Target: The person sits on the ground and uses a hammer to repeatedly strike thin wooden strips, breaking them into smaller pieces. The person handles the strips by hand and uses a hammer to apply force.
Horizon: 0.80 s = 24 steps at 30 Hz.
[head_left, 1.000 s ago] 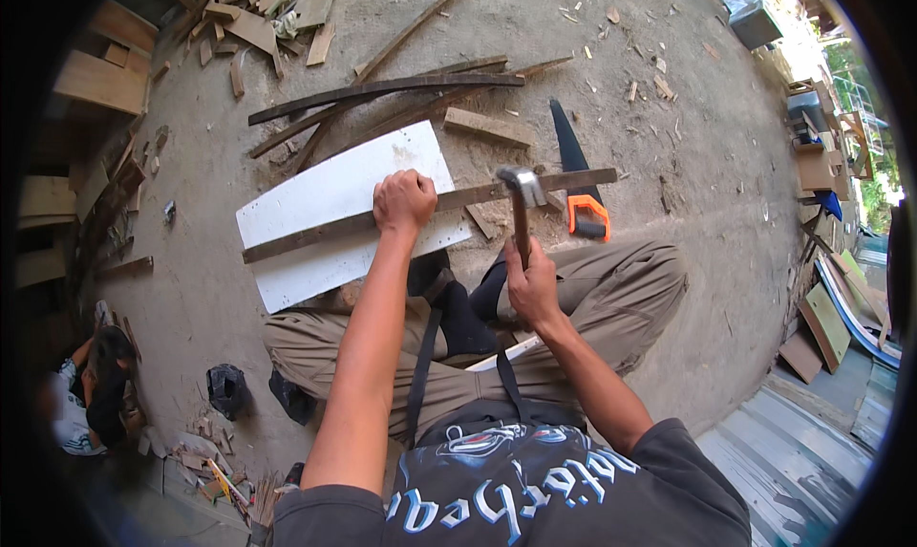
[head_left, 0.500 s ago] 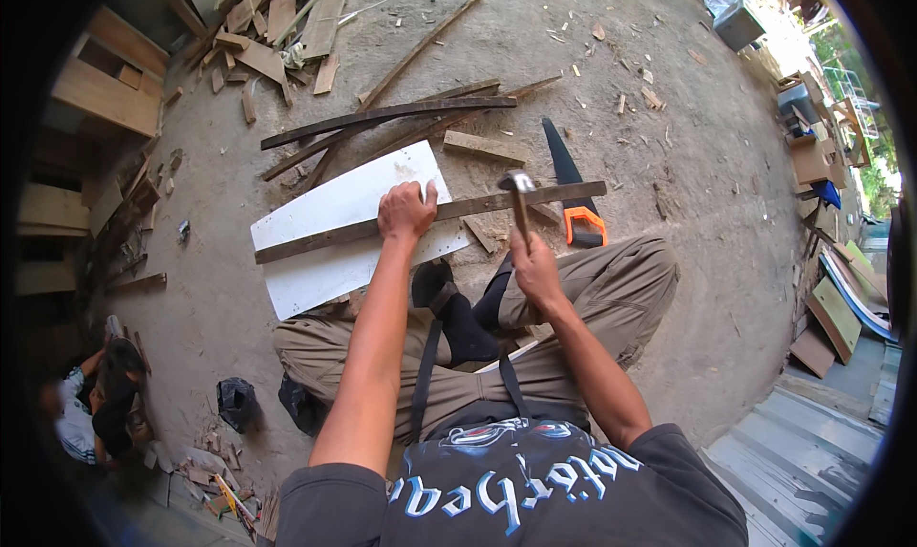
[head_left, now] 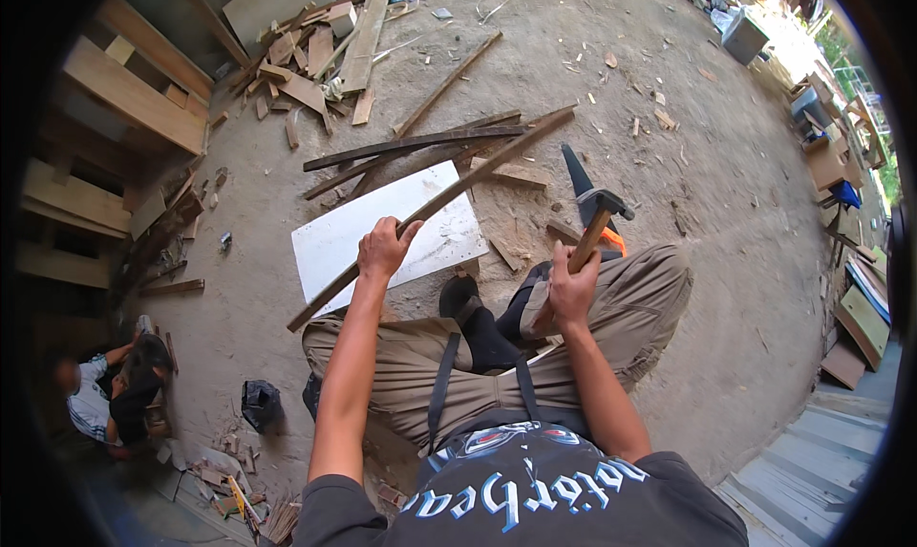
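My left hand (head_left: 384, 251) is closed around a long, dark wooden strip (head_left: 478, 176), which slants from lower left to upper right over a white board (head_left: 330, 251) on the ground. In my right hand (head_left: 573, 289) is a hammer (head_left: 594, 234), its handle gripped and its metal head up, beside my right knee. Behind the hammer lies a handsaw (head_left: 577, 170) with a dark blade and an orange handle, partly covered by my hand and the hammer. A short wooden block (head_left: 511, 172) rests near the white board's far edge.
Several long wooden strips (head_left: 411, 144) lie crossed beyond the board. A heap of scrap wood (head_left: 315, 64) is at the far left. Another person (head_left: 100, 394) sits at the left, near a black bag (head_left: 261, 404). Sheet panels (head_left: 860, 322) lean at the right.
The strip in my left hand has swung up at its right end, away from lying across the board and saw. My right hand has moved the hammer to the right.
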### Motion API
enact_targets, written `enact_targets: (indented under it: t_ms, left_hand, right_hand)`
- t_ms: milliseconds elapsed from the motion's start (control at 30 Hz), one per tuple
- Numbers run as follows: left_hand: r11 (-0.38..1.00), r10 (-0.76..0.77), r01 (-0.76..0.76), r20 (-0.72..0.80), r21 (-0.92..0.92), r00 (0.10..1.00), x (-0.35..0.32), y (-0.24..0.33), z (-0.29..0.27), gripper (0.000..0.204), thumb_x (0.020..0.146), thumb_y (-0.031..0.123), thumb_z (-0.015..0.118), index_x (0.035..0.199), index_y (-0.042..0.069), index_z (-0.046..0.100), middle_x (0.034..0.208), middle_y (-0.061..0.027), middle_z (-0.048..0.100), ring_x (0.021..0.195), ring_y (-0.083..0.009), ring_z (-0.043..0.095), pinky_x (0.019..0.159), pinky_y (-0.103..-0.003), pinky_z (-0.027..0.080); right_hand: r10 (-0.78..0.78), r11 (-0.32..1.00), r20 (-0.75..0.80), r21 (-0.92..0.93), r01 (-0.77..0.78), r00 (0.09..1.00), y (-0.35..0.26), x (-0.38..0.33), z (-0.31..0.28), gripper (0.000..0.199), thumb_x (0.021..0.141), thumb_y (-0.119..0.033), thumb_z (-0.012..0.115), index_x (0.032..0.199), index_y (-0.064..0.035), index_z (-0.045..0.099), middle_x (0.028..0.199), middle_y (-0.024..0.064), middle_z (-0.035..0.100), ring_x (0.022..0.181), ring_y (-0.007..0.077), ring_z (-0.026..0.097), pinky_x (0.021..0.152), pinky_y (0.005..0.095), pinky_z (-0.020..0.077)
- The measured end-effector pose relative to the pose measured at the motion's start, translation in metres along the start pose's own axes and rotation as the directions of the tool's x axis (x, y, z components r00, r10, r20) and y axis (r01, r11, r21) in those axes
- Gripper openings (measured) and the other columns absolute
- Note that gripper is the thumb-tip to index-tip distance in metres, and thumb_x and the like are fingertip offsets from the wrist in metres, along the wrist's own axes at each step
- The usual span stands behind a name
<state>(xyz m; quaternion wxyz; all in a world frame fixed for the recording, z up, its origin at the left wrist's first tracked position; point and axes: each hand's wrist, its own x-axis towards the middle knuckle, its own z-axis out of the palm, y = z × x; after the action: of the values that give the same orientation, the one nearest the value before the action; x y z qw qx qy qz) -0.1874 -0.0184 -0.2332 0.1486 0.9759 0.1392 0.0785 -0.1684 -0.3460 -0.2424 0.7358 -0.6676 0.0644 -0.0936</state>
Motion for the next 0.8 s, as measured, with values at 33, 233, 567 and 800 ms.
enact_targets:
  t_ms: [33,233,567,800]
  left_hand:
    - [0.999,-0.023,0.022,-0.03,-0.027,0.999,-0.001,0.0,-0.012,0.065,0.094,0.066,0.052,0.086,0.003,0.064,0.085,-0.0182,0.067,0.077,-0.0404,0.068,0.066,-0.05,0.053]
    - [0.978,-0.008,-0.034,-0.199,-0.206,0.98,-0.007,0.045,-0.07,0.065,0.095,0.065,0.05,0.087,0.001,0.063,0.085,-0.0196,0.067,0.078,-0.042,0.066,0.066,-0.05,0.052]
    - [0.713,-0.232,0.127,-0.061,-0.69,0.971,-0.028,0.121,-0.081,0.063,0.092,0.064,0.06,0.092,0.001,0.059,0.066,-0.008,0.063,0.063,-0.02,0.063,0.062,-0.036,0.05]
    - [0.284,-0.107,0.115,0.088,-0.952,0.99,-0.034,0.155,-0.063,0.049,0.095,0.052,0.065,0.095,0.003,0.056,0.071,-0.0002,0.054,0.06,-0.0078,0.052,0.056,-0.025,0.044]
  right_hand:
    - [0.127,0.985,0.038,0.112,-0.13,0.991,-0.027,0.005,0.014,0.027,0.095,-0.022,0.071,0.099,-0.0064,0.048,0.07,-0.0014,0.052,0.046,0.0055,0.047,0.038,0.0216,0.0381]
    - [-0.136,0.968,0.156,0.229,0.098,0.978,-0.076,0.051,0.102,0.023,0.098,-0.021,0.067,0.102,-0.0005,0.056,0.082,0.0065,0.064,0.071,0.0128,0.064,0.067,0.0273,0.0527]
    - [-0.252,0.966,0.297,0.024,0.256,0.921,-0.166,0.063,0.116,0.02,0.099,-0.019,0.066,0.1,0.0009,0.064,0.067,-0.0003,0.06,0.053,0.0053,0.052,0.046,0.0226,0.0404]
    - [-0.157,0.987,0.414,0.037,0.156,0.897,-0.182,0.087,0.094,0.018,0.099,-0.018,0.066,0.099,0.0005,0.066,0.071,0.0014,0.065,0.049,0.0018,0.047,0.042,0.0218,0.0353]
